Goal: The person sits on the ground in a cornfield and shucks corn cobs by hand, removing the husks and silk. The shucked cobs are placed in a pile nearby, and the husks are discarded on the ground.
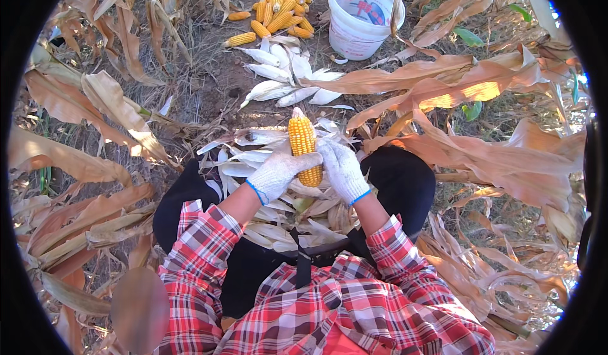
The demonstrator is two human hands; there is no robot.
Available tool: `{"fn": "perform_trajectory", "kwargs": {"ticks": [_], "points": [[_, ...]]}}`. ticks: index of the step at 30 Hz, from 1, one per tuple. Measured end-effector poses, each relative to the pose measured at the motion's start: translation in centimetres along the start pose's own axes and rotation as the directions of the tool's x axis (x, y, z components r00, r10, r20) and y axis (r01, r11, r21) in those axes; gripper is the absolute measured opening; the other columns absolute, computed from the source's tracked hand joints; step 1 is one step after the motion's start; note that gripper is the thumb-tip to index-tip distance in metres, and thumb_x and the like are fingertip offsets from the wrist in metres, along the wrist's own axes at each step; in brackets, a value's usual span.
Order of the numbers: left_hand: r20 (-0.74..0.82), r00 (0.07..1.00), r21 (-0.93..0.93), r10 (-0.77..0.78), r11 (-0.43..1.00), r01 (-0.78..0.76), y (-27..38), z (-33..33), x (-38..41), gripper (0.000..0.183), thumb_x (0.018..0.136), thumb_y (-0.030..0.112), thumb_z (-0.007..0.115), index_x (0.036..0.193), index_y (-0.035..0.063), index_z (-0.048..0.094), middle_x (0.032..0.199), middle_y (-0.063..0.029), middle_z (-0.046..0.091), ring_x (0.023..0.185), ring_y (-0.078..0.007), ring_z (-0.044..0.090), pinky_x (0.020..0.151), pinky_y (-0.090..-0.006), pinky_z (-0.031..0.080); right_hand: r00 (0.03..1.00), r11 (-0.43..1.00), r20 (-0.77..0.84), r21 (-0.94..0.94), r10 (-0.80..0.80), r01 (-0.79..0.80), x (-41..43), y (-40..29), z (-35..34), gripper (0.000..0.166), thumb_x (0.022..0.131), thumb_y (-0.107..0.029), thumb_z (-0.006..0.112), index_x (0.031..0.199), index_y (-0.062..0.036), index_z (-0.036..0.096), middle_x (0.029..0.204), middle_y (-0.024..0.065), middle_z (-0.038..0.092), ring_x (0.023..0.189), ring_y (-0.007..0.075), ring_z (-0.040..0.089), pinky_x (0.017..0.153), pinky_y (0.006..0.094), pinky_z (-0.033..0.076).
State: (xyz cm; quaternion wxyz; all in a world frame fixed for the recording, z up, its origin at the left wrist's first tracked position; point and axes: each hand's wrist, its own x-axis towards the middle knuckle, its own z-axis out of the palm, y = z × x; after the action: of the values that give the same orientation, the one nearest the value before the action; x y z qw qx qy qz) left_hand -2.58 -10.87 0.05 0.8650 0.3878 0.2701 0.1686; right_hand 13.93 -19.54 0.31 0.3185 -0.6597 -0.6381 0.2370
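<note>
A husked yellow ear of corn stands nearly upright between my two gloved hands, its pale tip pointing away from me. My left hand, in a white knit glove with a blue cuff edge, grips it with the thumb across the kernels. On the other side, my right hand, gloved the same way, rests against the ear; its fingertips are partly hidden. Beneath both hands, pale corn husks lie between my legs. Farther out is a heap of husked ears of corn, with several unhusked ears just below it.
A white plastic bucket bearing printing stands beyond the husks, right of the corn heap. Dry corn leaves reach in from the right, and more dry corn leaves crowd the left. Bare soil shows between them.
</note>
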Motion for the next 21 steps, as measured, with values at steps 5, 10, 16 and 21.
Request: {"fn": "perform_trajectory", "kwargs": {"ticks": [5,10,16,21], "points": [[-0.12,0.993,0.356,0.003,0.934,0.04,1.7,0.9,-0.2,0.054,0.082,0.016,0.075,0.127,0.0013,0.05,0.108,-0.0079,0.064,0.095,-0.0153,0.063,0.082,-0.0303,0.052,0.943,0.931,-0.049,0.189,0.328,-0.314,3.4,-4.5,-3.2,0.041,0.091,-0.036,0.065,0.11,-0.0005,0.058,0.094,0.0187,0.066,0.09,0.0329,0.066,0.079,0.0409,0.052],[-0.123,0.991,0.603,0.043,0.797,0.041,0.9,0.9,0.4,0.063,0.078,0.018,0.078,0.13,0.0021,0.046,0.111,-0.0078,0.064,0.098,-0.0153,0.063,0.084,-0.03,0.052,0.969,0.958,-0.028,-0.146,0.246,-0.248,6.0,-6.3,-4.1,0.043,0.09,-0.046,0.063,0.094,-0.0039,0.061,0.088,0.0184,0.066,0.082,0.0339,0.066,0.072,0.0432,0.051],[-0.106,0.994,0.38,-0.034,0.922,0.072,1.0,1.1,-0.1,0.057,0.08,0.02,0.074,0.127,0.0022,0.048,0.108,-0.0082,0.064,0.096,-0.0173,0.063,0.085,-0.0311,0.051,0.982,0.965,-0.181,-0.244,0.047,-0.091,6.6,-5.0,-3.3,0.032,0.094,-0.031,0.062,0.081,-0.0033,0.055,0.069,0.0174,0.055,0.065,0.0364,0.059,0.059,0.0427,0.046],[-0.103,0.995,-0.086,-0.008,0.996,-0.001,1.2,0.8,-0.4,0.045,0.086,0.011,0.069,0.127,0.004,0.049,0.106,-0.0047,0.062,0.093,-0.0162,0.062,0.083,-0.0316,0.053,0.974,0.956,-0.222,-0.291,-0.032,-0.035,5.1,-3.2,-0.7,0.032,0.093,-0.031,0.06,0.075,-0.0068,0.052,0.061,0.0173,0.055,0.062,0.0384,0.061,0.056,0.0476,0.047]]}}
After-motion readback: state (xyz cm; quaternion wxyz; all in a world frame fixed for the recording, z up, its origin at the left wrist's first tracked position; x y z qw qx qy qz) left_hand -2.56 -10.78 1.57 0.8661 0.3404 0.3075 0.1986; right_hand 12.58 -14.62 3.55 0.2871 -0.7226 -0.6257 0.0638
